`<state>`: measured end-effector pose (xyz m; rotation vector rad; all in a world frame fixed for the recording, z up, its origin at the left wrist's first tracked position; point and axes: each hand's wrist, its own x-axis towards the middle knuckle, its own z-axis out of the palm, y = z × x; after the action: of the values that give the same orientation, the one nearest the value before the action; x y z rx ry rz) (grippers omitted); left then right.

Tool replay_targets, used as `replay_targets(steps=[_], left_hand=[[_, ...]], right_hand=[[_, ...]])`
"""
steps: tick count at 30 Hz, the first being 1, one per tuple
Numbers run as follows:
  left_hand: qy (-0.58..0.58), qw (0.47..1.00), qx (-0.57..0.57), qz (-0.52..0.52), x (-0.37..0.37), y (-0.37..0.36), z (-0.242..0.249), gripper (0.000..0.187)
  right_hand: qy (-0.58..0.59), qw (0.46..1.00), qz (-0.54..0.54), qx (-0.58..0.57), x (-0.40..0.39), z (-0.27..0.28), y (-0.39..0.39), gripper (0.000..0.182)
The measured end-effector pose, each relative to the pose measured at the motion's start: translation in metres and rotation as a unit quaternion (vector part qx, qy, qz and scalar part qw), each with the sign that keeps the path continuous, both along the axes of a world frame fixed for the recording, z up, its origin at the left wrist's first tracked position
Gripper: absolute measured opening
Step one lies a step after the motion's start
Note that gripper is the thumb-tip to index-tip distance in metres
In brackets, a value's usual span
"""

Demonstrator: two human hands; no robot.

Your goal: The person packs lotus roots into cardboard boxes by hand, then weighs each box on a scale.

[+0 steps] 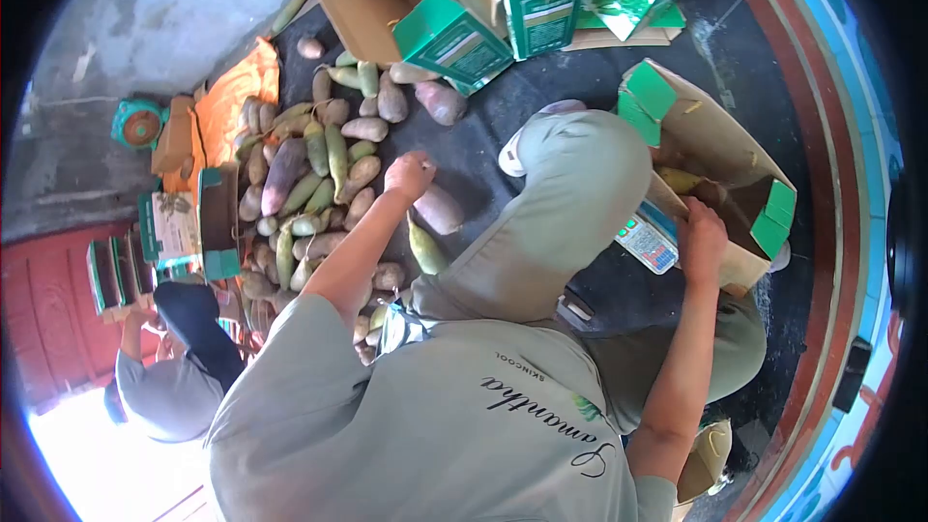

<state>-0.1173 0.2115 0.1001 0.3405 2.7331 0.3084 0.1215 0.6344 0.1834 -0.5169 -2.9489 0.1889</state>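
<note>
My left hand [410,174] is closed, its fingers curled, just above a pinkish-purple radish [440,210] on the dark ground sheet. What it holds, if anything, is hidden under the fingers. A green radish [425,248] lies close by, near my knee. My right hand [703,244] grips the near edge of an open cardboard box [744,155] with green flaps. Inside that box a yellowish-green radish [680,180] shows. Under the box's near side sits a digital scale [646,244] with a lit display and keypad.
A large heap of green and purplish radishes [314,164] spreads to the left. Open green-and-brown boxes [454,34] stand ahead. More boxes [174,227], an orange sheet [242,87] and a small green fan [138,124] are further left. Another person [179,377] sits at the lower left.
</note>
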Motion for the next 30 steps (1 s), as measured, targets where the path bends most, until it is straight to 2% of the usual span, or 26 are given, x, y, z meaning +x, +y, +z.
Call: replay_targets(steps=[4,7,8,11,14,18,20,24,27,28,30], left_hand=[[-0.129,0.981,-0.087,0.118,0.019,-0.070,-0.053,0.032],[-0.179,0.967,-0.158,0.091,0.038,-0.116,-0.088,0.033],[-0.199,0.958,-0.204,-0.018,0.035,-0.182,-0.190,0.033],[-0.216,0.960,-0.143,0.109,0.057,-0.123,-0.079,0.034],[-0.156,0.974,-0.145,0.074,0.062,-0.099,-0.076,0.041],[-0.114,0.968,-0.194,-0.115,0.058,-0.062,-0.089,0.055],[-0.053,0.943,-0.217,-0.247,0.061,-0.048,-0.103,0.060],[-0.083,0.883,-0.264,-0.380,0.063,-0.025,-0.112,0.065],[-0.081,0.851,-0.277,-0.440,0.060,-0.016,-0.121,0.064],[-0.046,0.837,-0.275,-0.470,0.061,-0.019,-0.128,0.064],[-0.047,0.832,-0.268,-0.484,0.059,-0.017,-0.143,0.059]], right_hand=[[-0.008,1.000,-0.003,0.011,-0.001,-0.005,0.001,0.028],[-0.023,1.000,-0.003,0.012,-0.001,-0.003,0.001,0.029],[-0.027,1.000,-0.003,0.013,-0.001,-0.002,0.001,0.030],[0.001,1.000,0.005,-0.010,-0.001,0.000,-0.002,0.032],[-0.019,1.000,-0.006,-0.016,-0.003,0.005,-0.006,0.034],[-0.043,0.999,-0.021,-0.004,-0.003,0.005,-0.005,0.033],[-0.035,0.999,-0.019,0.004,-0.004,0.006,-0.008,0.032],[-0.050,0.998,-0.033,-0.007,-0.004,0.006,-0.008,0.031],[-0.052,0.998,-0.032,-0.014,-0.002,0.004,-0.007,0.031],[-0.056,0.998,-0.028,-0.014,-0.003,0.005,-0.008,0.031],[-0.047,0.999,-0.017,-0.008,-0.003,0.005,-0.006,0.031]])
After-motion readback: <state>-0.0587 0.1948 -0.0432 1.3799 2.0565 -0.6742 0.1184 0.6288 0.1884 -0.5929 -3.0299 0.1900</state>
